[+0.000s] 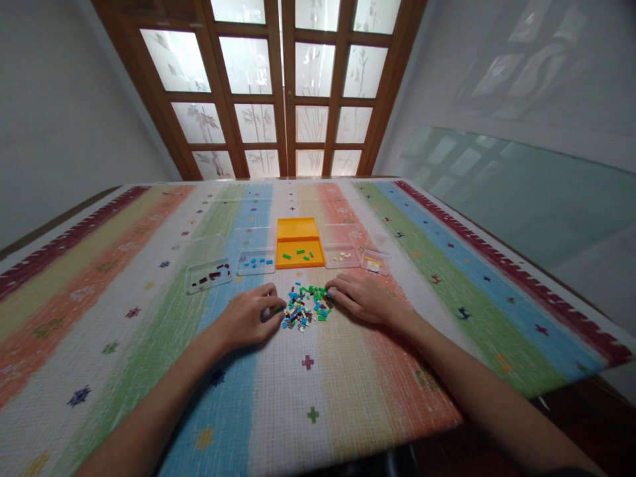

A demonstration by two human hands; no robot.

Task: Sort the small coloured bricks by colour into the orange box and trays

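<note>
A loose pile of small building bricks (304, 308) in green, blue, brown and pale colours lies on the striped tablecloth between my hands. My left hand (254, 315) rests at the pile's left edge, its fingers curled and thumb drawn towards the index finger. Whatever sits between those fingertips is too small to make out. On the other side, my right hand (365, 298) reaches in with fingers stretched out, the tips touching bricks at the pile's right edge. Beyond the pile, an open orange box (300, 228) contains several green bricks (301, 252).
Clear plastic boxes flank the orange one: a left box (190, 287) with brown bricks, another box (256, 270) with blue ones, a right box (342, 265) with whitish pieces, and a small box (386, 268) with yellow and white pieces. Wooden glazed doors (283, 119) stand behind the table.
</note>
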